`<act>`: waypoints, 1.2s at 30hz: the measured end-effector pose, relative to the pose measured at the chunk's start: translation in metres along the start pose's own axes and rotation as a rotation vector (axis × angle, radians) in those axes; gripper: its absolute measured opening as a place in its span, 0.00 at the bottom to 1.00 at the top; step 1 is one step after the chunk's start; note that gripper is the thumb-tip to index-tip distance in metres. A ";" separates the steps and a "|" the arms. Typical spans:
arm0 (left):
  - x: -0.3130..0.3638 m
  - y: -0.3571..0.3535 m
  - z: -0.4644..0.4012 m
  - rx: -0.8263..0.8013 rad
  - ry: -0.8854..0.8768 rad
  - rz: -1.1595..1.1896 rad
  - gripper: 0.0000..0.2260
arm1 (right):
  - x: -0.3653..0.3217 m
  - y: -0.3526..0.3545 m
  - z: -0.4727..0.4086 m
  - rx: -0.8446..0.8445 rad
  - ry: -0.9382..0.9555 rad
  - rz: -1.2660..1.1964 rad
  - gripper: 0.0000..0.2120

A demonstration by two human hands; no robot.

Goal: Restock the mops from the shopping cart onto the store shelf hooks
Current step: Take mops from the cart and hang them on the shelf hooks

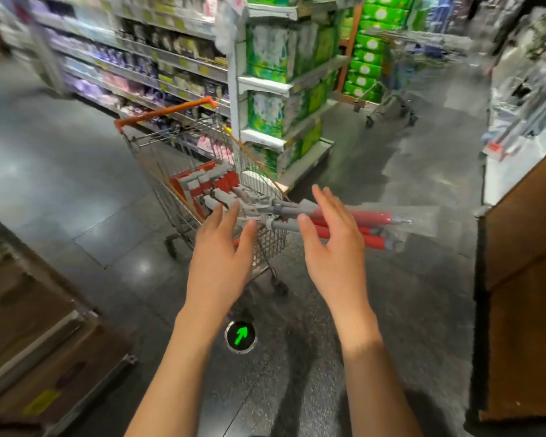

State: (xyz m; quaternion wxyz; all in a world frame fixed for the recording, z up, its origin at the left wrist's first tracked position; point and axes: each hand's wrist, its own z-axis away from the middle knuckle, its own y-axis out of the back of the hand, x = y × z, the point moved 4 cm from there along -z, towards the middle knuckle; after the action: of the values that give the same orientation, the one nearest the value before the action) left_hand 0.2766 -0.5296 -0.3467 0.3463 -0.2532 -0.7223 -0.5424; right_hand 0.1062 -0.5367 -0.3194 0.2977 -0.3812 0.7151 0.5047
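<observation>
A wire shopping cart (pixel 158 152) with an orange handle stands in the aisle ahead of me. Several mops (pixel 360 220) with red and grey handles in clear wrap lie in it, their heads deep in the basket and their handles sticking out over the near rim to the right. My left hand (pixel 219 257) hovers open just before the cart's near rim, fingers spread. My right hand (pixel 331 244) is open too, raised in front of the mop handles and covering part of them. Neither hand holds anything. At the far right hang blurred wrapped mops (pixel 524 99) on a shelf.
A shelf end stacked with green packs (pixel 281 89) stands behind the cart. A second cart (pixel 388 102) sits further back. Brown cardboard boxes (pixel 38 329) rise at my left and a brown wooden panel (pixel 524 279) at my right. A green arrow marker (pixel 241 336) glows on the floor.
</observation>
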 end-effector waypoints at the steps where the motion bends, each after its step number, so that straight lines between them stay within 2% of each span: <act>1: -0.005 -0.002 -0.007 0.012 0.016 0.001 0.25 | 0.004 -0.008 -0.008 -0.034 0.004 -0.012 0.23; 9: -0.052 -0.017 -0.074 0.049 0.099 0.093 0.28 | 0.030 -0.067 -0.077 -0.188 0.019 -0.051 0.24; 12: -0.077 -0.020 -0.107 0.072 0.152 0.126 0.26 | 0.036 -0.099 -0.107 -0.235 0.017 -0.050 0.25; 17: -0.117 -0.022 -0.188 0.071 0.189 0.130 0.33 | 0.041 -0.159 -0.169 -0.282 0.011 -0.039 0.23; 23: -0.164 -0.016 -0.288 0.046 0.297 0.148 0.22 | 0.050 -0.245 -0.251 -0.312 -0.023 0.102 0.22; 27: -0.204 -0.032 -0.342 0.016 0.381 0.321 0.15 | 0.075 -0.292 -0.281 -0.372 -0.058 0.116 0.23; 29: -0.229 -0.047 -0.362 0.032 0.422 0.411 0.16 | 0.090 -0.313 -0.293 -0.422 -0.093 0.112 0.24; 31: -0.252 -0.066 -0.375 0.046 0.508 0.511 0.19 | 0.107 -0.333 -0.304 -0.470 -0.135 0.096 0.24; 36: -0.306 -0.125 -0.392 0.071 0.785 0.781 0.15 | 0.148 -0.377 -0.330 -0.558 -0.213 0.088 0.25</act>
State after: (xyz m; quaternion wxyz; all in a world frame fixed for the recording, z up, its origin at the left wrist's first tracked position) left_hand 0.4662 -0.9377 -0.5927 0.7732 -0.2694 -0.4094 -0.4024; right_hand 0.3329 -0.9610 -0.5227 0.2326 -0.3620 0.5293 0.7312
